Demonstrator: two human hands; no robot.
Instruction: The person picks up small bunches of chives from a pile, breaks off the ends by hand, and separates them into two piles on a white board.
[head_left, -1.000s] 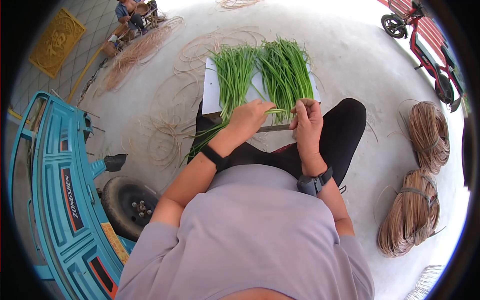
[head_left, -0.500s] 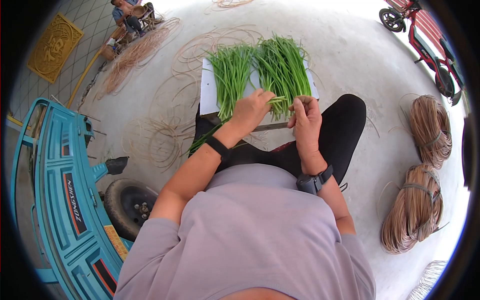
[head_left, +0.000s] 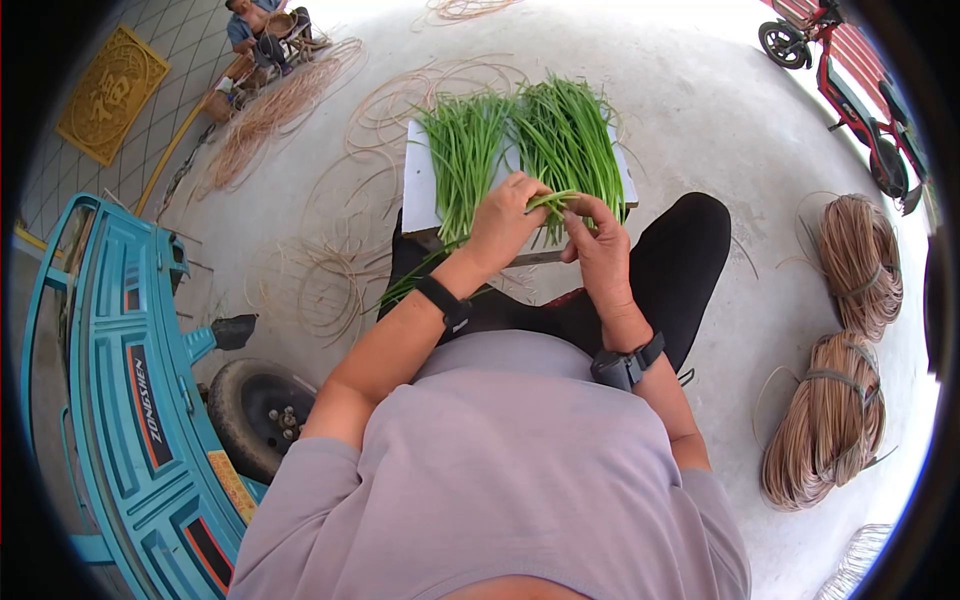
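My left hand (head_left: 507, 215) is closed around a small bunch of garlic chives; the pale stem ends (head_left: 553, 201) poke out to the right and the leaves trail down at the lower left, past my wrist. At those stem ends, the fingers of my right hand (head_left: 600, 245) are bent in a pinch against them. Just beyond my hands, a left pile of chives (head_left: 462, 150) and a right pile of chives (head_left: 568, 135) lie side by side on a white board (head_left: 421, 185). The stem ends of both piles point toward me.
Coils of thin cane (head_left: 330, 265) are strewn over the concrete floor. To the right lie two tied cane bundles (head_left: 860, 255), and a red scooter (head_left: 845, 90) stands behind. A blue cargo vehicle (head_left: 130, 370) is close on my left. Far left, a person (head_left: 262, 30) sits with a basket.
My right hand has moved left, from beside the stem ends to touching them. My left hand stays nearly in place with its bunch.
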